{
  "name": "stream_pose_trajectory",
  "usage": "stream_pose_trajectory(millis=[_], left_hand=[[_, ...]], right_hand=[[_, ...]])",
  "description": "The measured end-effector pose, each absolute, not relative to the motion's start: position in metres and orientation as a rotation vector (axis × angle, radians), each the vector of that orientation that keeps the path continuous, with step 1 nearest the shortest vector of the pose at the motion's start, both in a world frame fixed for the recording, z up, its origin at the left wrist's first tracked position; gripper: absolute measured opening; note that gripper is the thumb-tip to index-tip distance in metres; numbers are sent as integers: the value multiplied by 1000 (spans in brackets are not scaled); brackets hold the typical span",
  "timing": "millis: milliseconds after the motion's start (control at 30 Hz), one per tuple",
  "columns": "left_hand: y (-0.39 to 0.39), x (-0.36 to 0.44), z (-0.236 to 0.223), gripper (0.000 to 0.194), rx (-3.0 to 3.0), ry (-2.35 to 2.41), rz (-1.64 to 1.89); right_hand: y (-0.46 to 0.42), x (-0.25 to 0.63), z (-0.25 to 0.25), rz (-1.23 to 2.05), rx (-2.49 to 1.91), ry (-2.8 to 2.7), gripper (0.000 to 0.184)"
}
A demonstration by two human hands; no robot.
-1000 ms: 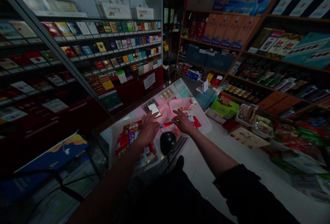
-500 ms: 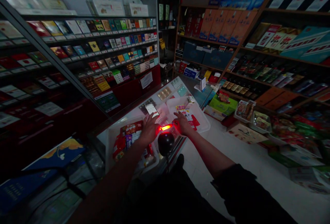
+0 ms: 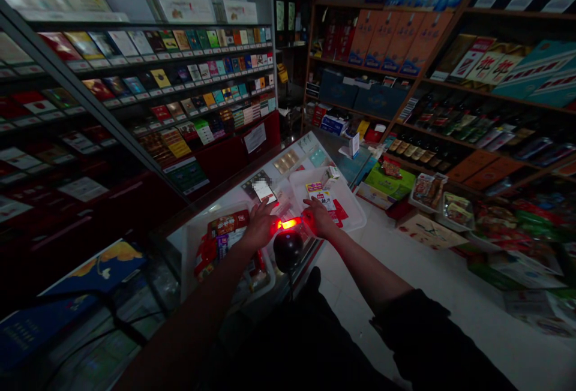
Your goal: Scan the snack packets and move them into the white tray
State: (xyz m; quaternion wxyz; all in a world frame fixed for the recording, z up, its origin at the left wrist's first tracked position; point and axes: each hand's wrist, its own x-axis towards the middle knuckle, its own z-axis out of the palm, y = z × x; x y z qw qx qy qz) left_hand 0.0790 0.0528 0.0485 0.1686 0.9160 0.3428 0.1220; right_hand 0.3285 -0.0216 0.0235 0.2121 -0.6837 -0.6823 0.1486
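Observation:
My left hand (image 3: pixel 260 227) and my right hand (image 3: pixel 318 218) pinch the two ends of a small packet (image 3: pixel 289 223), stretched level between them. Red light glows brightly on it, so its print cannot be read. Right below sits a dark round barcode scanner (image 3: pixel 288 252) with a cable running down toward me. A phone with a lit screen (image 3: pixel 264 192) lies just beyond my left fingers. Under my left forearm is a white plastic bin (image 3: pixel 185 265) of packaged snacks. Beside my right hand, another white bin (image 3: pixel 360 218) holds a few flat packets and a small box.
The glass counter (image 3: pixel 234 190) runs away from me. Cigarette shelves (image 3: pixel 180 55) stand to the left. Wooden shelves (image 3: pixel 423 76) with boxes and bottles fill the right. Cartons and snack trays (image 3: pixel 425 196) sit on the floor at right. A blue box (image 3: pixel 90 283) is at lower left.
The view has shifted very slightly. Both hands keep the packet in the red light above the scanner, with almost no movement.

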Motion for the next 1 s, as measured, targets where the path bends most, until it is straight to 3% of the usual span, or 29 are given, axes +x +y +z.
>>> stream_pose_trajectory(millis=[1000], left_hand=[[69, 118, 46, 22, 2635, 856, 404]], right_hand=[[-52, 343, 29, 360, -1937, -1671, 18]])
